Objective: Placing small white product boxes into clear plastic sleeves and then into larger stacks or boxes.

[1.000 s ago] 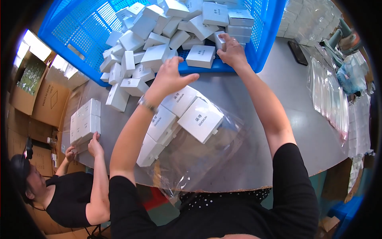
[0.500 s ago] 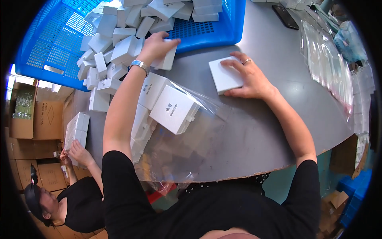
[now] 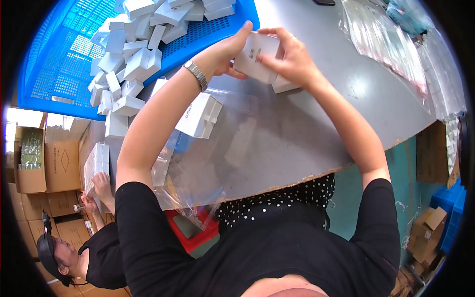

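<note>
A small white box (image 3: 254, 63) with dark print is held between both my hands over the grey table. My left hand (image 3: 228, 50) grips its left side, thumb up and fingers beneath. My right hand (image 3: 292, 58) has hold of its right side, thumb across the printed face. Partly under my right hand, a second white box (image 3: 284, 85) lies on the table. Nearer to me and left, beside my left forearm, a group of white boxes (image 3: 200, 117) sits at a clear plastic bag (image 3: 222, 143); my forearm hides some of them.
A blue perforated crate (image 3: 59, 99) stands tilted at the far left, with many white boxes (image 3: 127, 105) spilling out. Clear plastic bags (image 3: 386, 47) lie at the right, near a dark phone (image 3: 324, 2). A co-worker (image 3: 106, 255) handles wrapped boxes (image 3: 96, 166) at the left.
My left hand has brought a box from the crate's edge rightward, and my right hand has come off the table box to grip it too. The view has shifted somewhat.
</note>
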`<state>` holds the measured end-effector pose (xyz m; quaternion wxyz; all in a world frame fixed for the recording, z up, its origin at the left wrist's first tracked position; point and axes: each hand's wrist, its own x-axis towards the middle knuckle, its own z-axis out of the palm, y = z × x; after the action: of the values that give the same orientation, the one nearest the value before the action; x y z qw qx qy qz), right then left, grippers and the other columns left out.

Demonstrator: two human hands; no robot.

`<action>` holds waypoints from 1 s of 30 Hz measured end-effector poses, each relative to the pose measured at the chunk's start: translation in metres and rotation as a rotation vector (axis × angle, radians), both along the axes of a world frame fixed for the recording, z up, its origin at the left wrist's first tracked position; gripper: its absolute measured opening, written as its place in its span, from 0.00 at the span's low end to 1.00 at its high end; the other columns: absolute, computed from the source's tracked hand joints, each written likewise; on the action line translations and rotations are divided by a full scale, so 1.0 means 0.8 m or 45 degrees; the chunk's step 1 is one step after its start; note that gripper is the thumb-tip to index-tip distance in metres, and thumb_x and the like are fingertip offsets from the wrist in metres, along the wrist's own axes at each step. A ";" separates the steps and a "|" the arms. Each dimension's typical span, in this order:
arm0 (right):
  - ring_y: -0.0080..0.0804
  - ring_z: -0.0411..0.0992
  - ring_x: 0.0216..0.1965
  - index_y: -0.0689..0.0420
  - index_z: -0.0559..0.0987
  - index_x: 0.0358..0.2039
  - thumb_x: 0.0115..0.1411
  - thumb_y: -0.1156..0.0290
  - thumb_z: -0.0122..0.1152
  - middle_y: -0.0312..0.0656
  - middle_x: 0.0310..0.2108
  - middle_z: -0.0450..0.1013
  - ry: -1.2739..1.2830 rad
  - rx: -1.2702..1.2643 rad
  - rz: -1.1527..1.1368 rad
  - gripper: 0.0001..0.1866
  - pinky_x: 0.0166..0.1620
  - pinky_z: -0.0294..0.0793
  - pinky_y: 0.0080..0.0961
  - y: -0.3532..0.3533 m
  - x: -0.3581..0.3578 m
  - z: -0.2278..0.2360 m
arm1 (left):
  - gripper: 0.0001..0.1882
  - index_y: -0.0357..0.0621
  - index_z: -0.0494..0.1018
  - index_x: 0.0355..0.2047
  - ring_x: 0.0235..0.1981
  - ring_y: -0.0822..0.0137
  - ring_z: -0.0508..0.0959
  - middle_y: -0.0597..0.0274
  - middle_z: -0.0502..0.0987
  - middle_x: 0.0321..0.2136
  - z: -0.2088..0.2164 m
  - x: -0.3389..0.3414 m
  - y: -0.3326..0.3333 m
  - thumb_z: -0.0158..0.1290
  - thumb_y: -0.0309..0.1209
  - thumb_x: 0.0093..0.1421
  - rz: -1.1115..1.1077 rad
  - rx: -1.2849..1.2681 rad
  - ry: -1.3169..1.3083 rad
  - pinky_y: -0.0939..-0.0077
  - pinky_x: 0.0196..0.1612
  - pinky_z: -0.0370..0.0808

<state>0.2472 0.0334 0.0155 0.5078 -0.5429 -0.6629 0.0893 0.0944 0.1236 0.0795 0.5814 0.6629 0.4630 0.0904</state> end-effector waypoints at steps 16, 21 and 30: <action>0.37 0.63 0.62 0.61 0.66 0.63 0.65 0.45 0.50 0.49 0.60 0.67 1.186 -0.679 0.237 0.37 0.66 0.54 0.30 -0.018 0.105 -0.028 | 0.41 0.29 0.64 0.55 0.24 0.66 0.82 0.42 0.81 0.33 -0.067 0.020 -0.053 0.45 0.60 0.64 -0.246 -0.181 0.128 0.77 0.28 0.81; 0.45 0.52 0.69 0.59 0.57 0.69 0.61 0.44 0.54 0.52 0.67 0.56 0.701 -0.661 0.009 0.44 0.68 0.53 0.38 -0.103 0.067 -0.021 | 0.44 0.26 0.66 0.54 0.23 0.61 0.82 0.40 0.81 0.34 -0.059 0.010 -0.087 0.36 0.63 0.65 -0.243 -0.228 0.107 0.75 0.28 0.82; 0.47 0.58 0.62 0.48 0.75 0.52 0.36 0.56 0.75 0.49 0.59 0.61 -0.251 -0.154 0.265 0.39 0.63 0.61 0.43 -0.103 0.104 -0.019 | 0.42 0.26 0.64 0.57 0.22 0.66 0.81 0.42 0.81 0.34 -0.039 0.004 -0.110 0.33 0.60 0.68 -0.366 -0.089 0.180 0.77 0.23 0.80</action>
<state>0.3302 -0.0494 0.0005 0.3945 -0.5069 -0.7557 0.1276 0.0979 0.0355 0.0480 0.5769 0.7063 0.4062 -0.0567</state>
